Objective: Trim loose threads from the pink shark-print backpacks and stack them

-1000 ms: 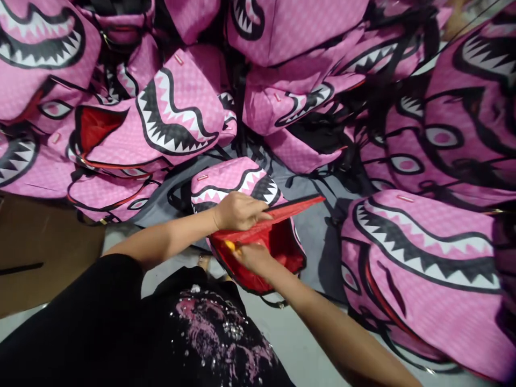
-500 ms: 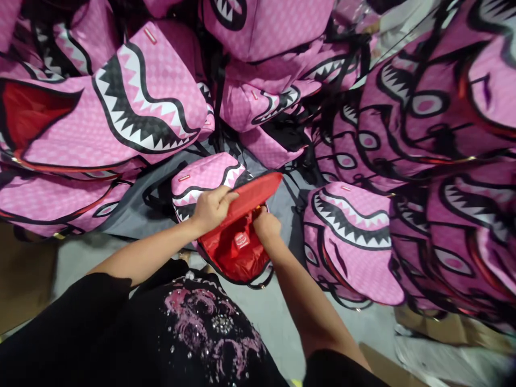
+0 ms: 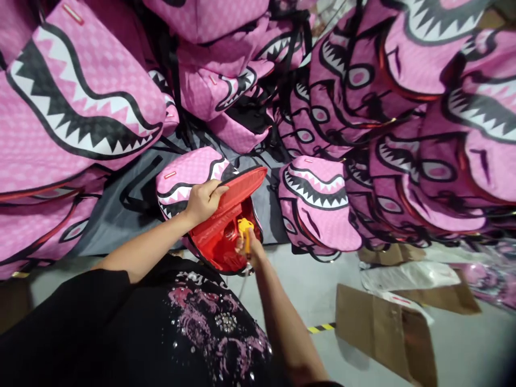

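Your left hand (image 3: 205,201) pinches the raised flap (image 3: 245,185) of the pink backpack (image 3: 191,167) on the grey surface (image 3: 108,215), your right hand (image 3: 250,250) grips a yellow tool (image 3: 244,227), possibly snips, at its mouth; if the flap slips, the tool could nick the red lining (image 3: 217,250).

other pink bags (image 3: 338,231) with toothed mouths crowd the left, far side and right. on the floor (image 3: 300,295), 1 yellow-black tape (image 3: 321,328) sits beside cardboard (image 3: 374,322); plastic (image 3: 411,277) lies beyond.
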{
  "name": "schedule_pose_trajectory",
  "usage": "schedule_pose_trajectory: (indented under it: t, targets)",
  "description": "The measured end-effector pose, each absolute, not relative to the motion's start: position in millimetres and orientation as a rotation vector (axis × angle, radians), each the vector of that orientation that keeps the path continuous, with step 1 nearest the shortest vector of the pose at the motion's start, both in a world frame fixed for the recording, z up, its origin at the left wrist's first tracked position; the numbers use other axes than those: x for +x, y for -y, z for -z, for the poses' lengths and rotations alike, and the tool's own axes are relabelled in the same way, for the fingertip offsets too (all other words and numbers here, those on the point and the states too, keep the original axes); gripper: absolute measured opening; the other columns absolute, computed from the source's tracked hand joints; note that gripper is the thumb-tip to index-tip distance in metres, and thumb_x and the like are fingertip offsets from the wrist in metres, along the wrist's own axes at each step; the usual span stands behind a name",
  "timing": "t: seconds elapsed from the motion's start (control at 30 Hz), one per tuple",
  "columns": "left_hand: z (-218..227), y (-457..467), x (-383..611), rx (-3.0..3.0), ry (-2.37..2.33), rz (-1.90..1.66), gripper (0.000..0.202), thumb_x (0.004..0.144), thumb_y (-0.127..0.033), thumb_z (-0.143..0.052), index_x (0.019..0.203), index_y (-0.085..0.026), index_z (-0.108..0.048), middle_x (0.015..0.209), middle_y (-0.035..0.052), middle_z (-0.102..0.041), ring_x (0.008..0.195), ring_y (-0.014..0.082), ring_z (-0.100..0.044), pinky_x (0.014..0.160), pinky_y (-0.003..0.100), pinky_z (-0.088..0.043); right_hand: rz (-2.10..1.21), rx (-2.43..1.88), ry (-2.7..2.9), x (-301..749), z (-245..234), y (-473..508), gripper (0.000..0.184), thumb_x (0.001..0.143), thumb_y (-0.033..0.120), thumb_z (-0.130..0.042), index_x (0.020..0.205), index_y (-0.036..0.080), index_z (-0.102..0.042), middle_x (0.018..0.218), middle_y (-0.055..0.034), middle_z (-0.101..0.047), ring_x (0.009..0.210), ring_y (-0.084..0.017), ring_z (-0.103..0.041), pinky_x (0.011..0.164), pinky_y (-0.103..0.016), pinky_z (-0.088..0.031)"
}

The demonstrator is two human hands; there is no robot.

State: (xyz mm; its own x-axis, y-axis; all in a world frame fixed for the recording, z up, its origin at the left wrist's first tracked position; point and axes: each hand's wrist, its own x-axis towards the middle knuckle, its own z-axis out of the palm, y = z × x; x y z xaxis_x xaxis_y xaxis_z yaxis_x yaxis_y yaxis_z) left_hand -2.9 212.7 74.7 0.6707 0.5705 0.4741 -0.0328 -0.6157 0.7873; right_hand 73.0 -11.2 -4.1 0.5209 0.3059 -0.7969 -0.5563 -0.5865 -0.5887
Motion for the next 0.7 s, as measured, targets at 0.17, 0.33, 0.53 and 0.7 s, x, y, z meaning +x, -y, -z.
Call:
schedule_pose_trajectory:
  t: [0.17, 0.33, 0.53, 0.7]
  targets:
    - [-71.3, -222.5, 2.2, 2.166, -0.287, -1.075, 0.038, 0.098, -0.043, -0.046, 0.074, -0.017, -0.060, 0.052, -0.0052, -0.047, 0.044, 0.0073, -0.040, 0.049, 0.023, -0.029, -1.200, -1.232, -0.204, 40.7, 51.5, 6.4, 0.054, 0.092, 0.072, -0.036, 0.083, 0.021, -0.051, 0.044, 0.0142, -0.016, 0.034, -0.005, -0.008, 0.034, -0.015, -0.020]
    - [-74.8, -231.3, 11.6, 2.261, -0.158, -1.167, 0.035, 0.098, -0.040, -0.047, 0.077, -0.016, -0.062, 0.054, -0.0036, -0.051, 0.045, 0.0078, -0.044, 0.049, 0.022, -0.032, -1.305, -0.725, -0.239, 42.0, 72.1, 28.0, 0.050, 0.085, 0.068, -0.058, 0.084, 0.018, -0.058, 0.040, 0.0154, -0.022, 0.032, -0.002, -0.007, 0.032, -0.014, -0.017]
    - [-81.8, -225.6, 25.5, 2.307, -0.013, -1.120, 0.039, 0.100, -0.044, -0.043, 0.079, -0.017, -0.062, 0.053, -0.0023, -0.052, 0.045, 0.0090, -0.049, 0.049, 0.022, -0.034, -1.358, -0.764, -0.256, 44.3, 72.6, 25.4, 0.053, 0.080, 0.068, -0.064, 0.085, 0.016, -0.061, 0.038, 0.0139, -0.029, 0.031, -0.003, -0.015, 0.032, -0.015, -0.021]
    - [-80.8, -223.1, 31.5, 2.360, 0.021, -1.097, 0.040, 0.100, -0.044, -0.042, 0.079, -0.017, -0.063, 0.054, -0.0003, -0.057, 0.047, 0.0099, -0.054, 0.050, 0.023, -0.036, -1.509, -1.107, -0.157, 33.1, 53.6, 19.4, 0.063, 0.080, 0.079, -0.051, 0.083, 0.017, -0.058, 0.039, 0.0137, -0.029, 0.031, -0.004, -0.018, 0.034, -0.018, -0.027]
